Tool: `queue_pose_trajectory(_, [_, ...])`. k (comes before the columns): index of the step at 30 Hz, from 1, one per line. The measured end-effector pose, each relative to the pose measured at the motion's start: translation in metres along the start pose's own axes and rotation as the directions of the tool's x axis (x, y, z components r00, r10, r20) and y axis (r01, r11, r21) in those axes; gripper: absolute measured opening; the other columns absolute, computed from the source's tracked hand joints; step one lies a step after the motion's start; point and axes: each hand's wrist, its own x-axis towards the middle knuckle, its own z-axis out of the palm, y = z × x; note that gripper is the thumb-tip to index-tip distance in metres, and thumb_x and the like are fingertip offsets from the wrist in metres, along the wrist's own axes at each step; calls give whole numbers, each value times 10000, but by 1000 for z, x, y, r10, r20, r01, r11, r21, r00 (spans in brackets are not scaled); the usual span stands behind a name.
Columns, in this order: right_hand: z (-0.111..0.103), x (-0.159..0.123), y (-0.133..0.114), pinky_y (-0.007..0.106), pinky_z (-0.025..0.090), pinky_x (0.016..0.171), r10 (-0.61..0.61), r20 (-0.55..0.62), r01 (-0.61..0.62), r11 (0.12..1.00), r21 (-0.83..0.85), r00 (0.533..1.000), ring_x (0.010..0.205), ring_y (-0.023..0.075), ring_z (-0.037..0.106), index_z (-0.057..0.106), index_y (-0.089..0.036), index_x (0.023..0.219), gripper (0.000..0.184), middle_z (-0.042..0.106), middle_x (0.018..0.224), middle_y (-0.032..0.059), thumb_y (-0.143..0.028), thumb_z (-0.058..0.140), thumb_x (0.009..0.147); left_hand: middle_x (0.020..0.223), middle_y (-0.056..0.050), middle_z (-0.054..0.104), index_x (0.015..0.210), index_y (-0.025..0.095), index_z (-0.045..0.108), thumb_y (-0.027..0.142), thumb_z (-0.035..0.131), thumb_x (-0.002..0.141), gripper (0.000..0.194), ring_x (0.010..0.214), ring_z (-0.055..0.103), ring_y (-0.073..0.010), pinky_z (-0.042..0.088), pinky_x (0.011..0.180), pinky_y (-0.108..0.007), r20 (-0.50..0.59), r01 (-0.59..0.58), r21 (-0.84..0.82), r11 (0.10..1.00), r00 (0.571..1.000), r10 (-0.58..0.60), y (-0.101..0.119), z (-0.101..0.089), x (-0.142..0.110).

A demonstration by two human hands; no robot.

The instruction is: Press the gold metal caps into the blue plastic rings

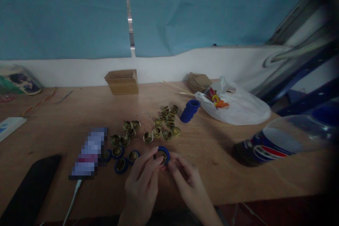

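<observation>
I've got both hands on one blue round ring with brass-coloured metal inside [167,154], just off the wooden tabletop's [219,180] near edge, centre. Left hand [143,182] pinches its left rim, a fingertip inside the opening; right hand [189,180] pinches the right rim. Forearms cross the near edge.

Tight to the left: blue-rimmed round brass-coloured pieces [121,165], then a lit phone with blurred screen [90,153]. Far side: loose round brass-coloured metal cups [156,133] crowd just beyond my fingers, then a leaning stack of blue rings [189,112], right of them.

My widest room is right: bare wood runs from right hand to a clear plastic bottle with blue label [270,146]. White plastic bag [241,107] bounds far right; open brown cardboard box [123,84] sits at the far edge by the wall.
</observation>
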Motion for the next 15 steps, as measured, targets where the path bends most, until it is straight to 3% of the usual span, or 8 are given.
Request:
queue_pose_trajectory(6, [0,-5,1,269,519,763,-27,21,27,1000,-11,999,831,172,674,631,-208,1096,219,721,916,42,-292,496,946,1071,-79,720,1018,165,658,-7,549,837,273,1012,684,-179,586,868,-285,-58,-90,47,995,994,92,4,-3,5])
queue_pose_trajectory(15, [4,-7,0,259,528,728,-35,3,35,999,8,999,751,160,664,653,-199,1031,204,707,819,31,-302,508,933,1055,-80,733,1000,169,648,-11,516,851,268,1016,665,-173,565,881,-294,-41,-107,59,992,993,110,6,-6,6])
